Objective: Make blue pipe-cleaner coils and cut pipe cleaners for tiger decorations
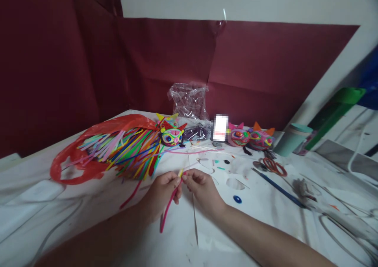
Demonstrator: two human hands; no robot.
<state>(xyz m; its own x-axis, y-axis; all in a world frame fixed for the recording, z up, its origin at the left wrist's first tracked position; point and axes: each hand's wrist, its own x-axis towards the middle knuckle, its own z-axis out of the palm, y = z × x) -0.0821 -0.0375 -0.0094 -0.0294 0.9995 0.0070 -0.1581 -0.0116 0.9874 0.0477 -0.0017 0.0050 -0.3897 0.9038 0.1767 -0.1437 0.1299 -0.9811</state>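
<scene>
A pink pipe cleaner (167, 212) hangs down from my left hand (164, 189), whose fingers are closed around it. My right hand (203, 186) pinches the pink strand's upper end, close beside the left fingertips. A small yellow piece (180, 173) shows between the two hands. Beyond them, to the left, lies a pile of colourful pipe cleaners (130, 149) on a red plastic bag (62, 168). At the pile's right end sits a colourful animal head (172, 136) with red ears.
Two more animal heads, one pink (239, 135) and one orange-eared (262, 138), stand at the back right near a green cup (293, 139). Red-handled scissors (275, 167), a blue ring (237, 199), a glue gun (305, 190) and cables lie on the right. A white power strip (32, 202) is at left.
</scene>
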